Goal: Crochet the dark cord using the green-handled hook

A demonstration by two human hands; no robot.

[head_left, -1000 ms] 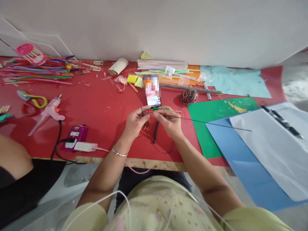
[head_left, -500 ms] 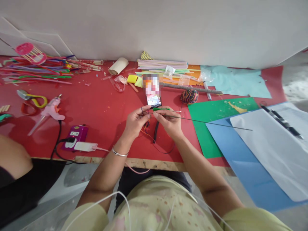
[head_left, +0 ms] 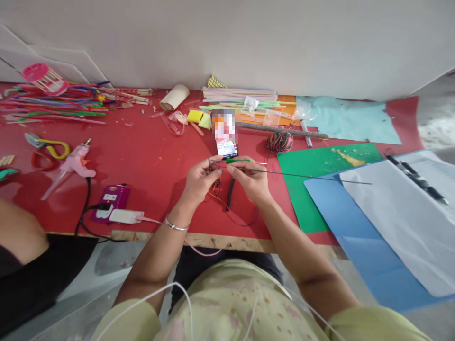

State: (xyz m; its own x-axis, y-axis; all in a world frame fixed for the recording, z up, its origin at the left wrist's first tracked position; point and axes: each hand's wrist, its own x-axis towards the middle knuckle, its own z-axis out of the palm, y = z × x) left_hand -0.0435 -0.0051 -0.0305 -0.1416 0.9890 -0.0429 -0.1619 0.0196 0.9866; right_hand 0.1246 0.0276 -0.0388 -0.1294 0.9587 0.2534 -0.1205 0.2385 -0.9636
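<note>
My left hand (head_left: 202,177) is closed, thumb against forefinger, on multicoloured yarn (head_left: 215,184) that loops over the fingers and hangs below. My right hand (head_left: 250,177) faces it, fingertips almost meeting the left. It pinches a crochet hook with a green grip (head_left: 237,161), whose thin metal shaft shows past the fingers. A long thin dark rod (head_left: 320,177) also runs out of this hand to the right, over the green sheet. The fingers hide where yarn, hook and rod meet. A lit phone (head_left: 226,149) lies just beyond the hands.
The yarn ball (head_left: 279,142) sits right of the phone. A short black strip (head_left: 230,195) lies beneath the hands. Leftward are a glue gun (head_left: 76,163), pliers (head_left: 46,144) and a purple power socket (head_left: 111,201). A green sheet (head_left: 309,189) and blue folder (head_left: 355,246) cover the right side.
The long rod's far end has swung slightly upward in the picture, away from me. Both hands keep nearly the same place and grip.
</note>
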